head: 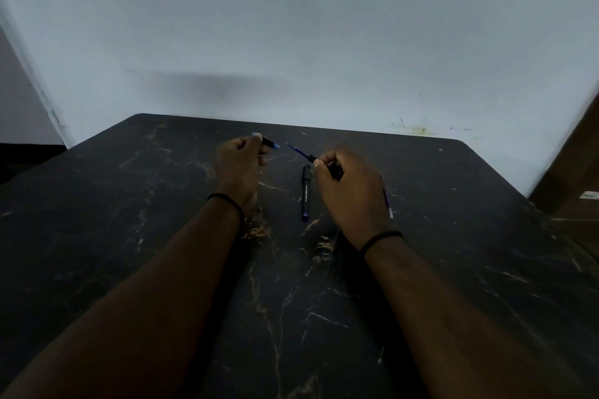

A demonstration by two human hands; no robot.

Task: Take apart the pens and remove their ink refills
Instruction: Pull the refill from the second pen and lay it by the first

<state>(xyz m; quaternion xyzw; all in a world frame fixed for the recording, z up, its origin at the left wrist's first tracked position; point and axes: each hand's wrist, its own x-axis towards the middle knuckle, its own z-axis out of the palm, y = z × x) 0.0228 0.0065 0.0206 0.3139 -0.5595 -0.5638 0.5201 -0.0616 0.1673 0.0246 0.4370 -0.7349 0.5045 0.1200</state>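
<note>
Two hands work above the dark marble-patterned surface (162, 269), each holding half of a pen already pulled apart. The left hand (238, 165) has its fingers curled round a short black pen piece with a light blue end (270, 143), which pokes out toward the right. The right hand (348, 185) pinches a black pen section (311, 158) with a thin blue ink refill (295, 149) sticking out toward the left hand; the refill tip and the blue end sit near each other but apart. To do the step well, I judge, hold the section firmly and draw the refill out straight along its own axis, not bending it, since a thin tube likely flexes or kinks. One whole black capped pen with white lettering (305, 193) lies on the surface between the wrists, untouched. Another slim blue refill with a white end (388, 204) lies just right of the right hand, partly hidden by it. Both forearms reach forward, angling inward, wrists raised off the surface, a thin black band on each wrist.
</note>
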